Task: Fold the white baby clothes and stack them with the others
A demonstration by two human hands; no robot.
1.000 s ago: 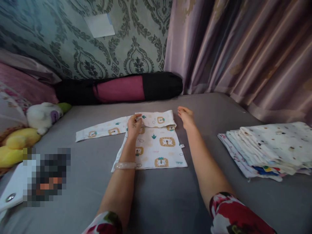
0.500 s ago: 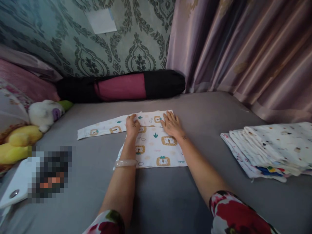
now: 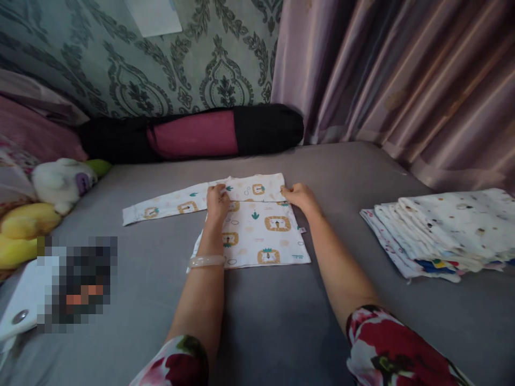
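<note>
A small white long-sleeved shirt [image 3: 257, 225] with a lion-face print lies on the bed, its upper part folded over the body as a band. One sleeve stretches flat to the left. My left hand [image 3: 218, 203] presses on the band with curled fingers, pinching cloth near where the sleeve joins. At the band's right end, my right hand [image 3: 301, 196] grips the folded edge between thumb and fingers. A small tag sticks out from the shirt's right side. The cloth under my left forearm is hidden.
Folded printed cloths [image 3: 450, 225] are stacked at the right. A long black-and-pink bag [image 3: 193, 134] lies along the wall. Plush toys [image 3: 60, 179] sit at the left, near a white device [image 3: 30, 300] beside a blurred-out patch. The grey bed sheet [image 3: 273, 327] spreads beneath everything.
My right hand has gone from lying flat on the band to pinching its right end, shifting slightly right. My left hand stays on the cloth. The whole view has shifted a little.
</note>
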